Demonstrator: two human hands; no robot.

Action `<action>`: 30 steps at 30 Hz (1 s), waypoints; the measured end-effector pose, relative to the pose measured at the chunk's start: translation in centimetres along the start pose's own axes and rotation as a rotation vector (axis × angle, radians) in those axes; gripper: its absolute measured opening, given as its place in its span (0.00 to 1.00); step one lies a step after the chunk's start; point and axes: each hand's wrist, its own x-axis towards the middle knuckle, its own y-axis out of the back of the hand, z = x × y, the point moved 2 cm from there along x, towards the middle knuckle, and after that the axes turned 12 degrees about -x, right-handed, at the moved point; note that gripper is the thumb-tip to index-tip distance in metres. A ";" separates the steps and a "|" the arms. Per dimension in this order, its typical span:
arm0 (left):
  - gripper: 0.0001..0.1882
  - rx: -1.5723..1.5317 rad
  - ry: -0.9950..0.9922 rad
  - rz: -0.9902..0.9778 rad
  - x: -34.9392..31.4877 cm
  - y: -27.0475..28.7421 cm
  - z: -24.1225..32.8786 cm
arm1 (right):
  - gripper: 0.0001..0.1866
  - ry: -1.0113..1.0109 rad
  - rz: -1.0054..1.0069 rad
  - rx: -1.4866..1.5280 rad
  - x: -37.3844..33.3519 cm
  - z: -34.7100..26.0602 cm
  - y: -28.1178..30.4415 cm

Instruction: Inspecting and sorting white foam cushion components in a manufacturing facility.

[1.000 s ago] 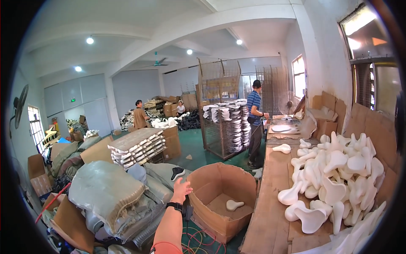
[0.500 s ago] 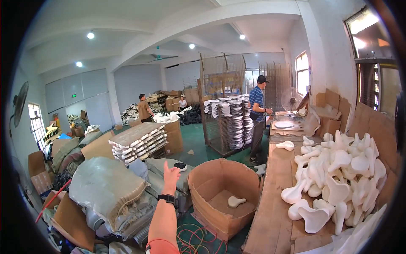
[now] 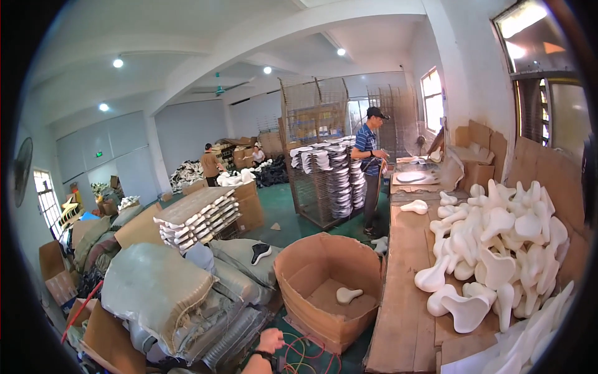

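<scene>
Left hand (image 3: pixel 270 341) hung low near the open cardboard bin (image 3: pixel 306 313), fingers curled, grip unclear; right hand out of view. White bicycle-saddle pad (image 3: pixel 349 295) lay inside bin. Green wall sign (image 3: pixel 99 154) glowed, lettering too small to read.

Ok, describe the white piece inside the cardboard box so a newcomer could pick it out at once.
Left of the cardboard-covered table stands a large, open cardboard box. On its bottom lies a white piece, broad at one end and narrow at the other. It lies alone, unlike the similar white pieces heaped on the table.
</scene>
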 end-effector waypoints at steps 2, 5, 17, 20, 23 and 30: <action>0.03 -0.183 0.419 0.087 -2.0 0.1 -9.6 | 0.26 0.008 -0.019 -0.001 0.1 -0.4 -0.1; 0.05 -0.403 0.748 0.028 -7.2 -2.9 -14.1 | 0.26 0.003 -0.014 0.085 -0.5 2.1 -2.7; 0.08 -0.273 0.925 0.141 -10.9 -0.6 -18.2 | 0.26 0.076 0.029 0.288 -1.1 4.8 -7.0; 0.06 -0.041 0.745 0.008 -10.2 -1.4 -18.1 | 0.26 0.082 -0.010 0.256 -0.8 5.1 -6.3; 0.07 -0.029 0.737 -0.070 -9.9 -3.6 -17.5 | 0.26 0.089 -0.024 0.252 -0.3 4.9 -5.5; 0.07 -0.022 0.671 -0.027 -10.5 -5.7 -17.7 | 0.26 0.120 -0.042 0.265 -1.1 4.3 -3.8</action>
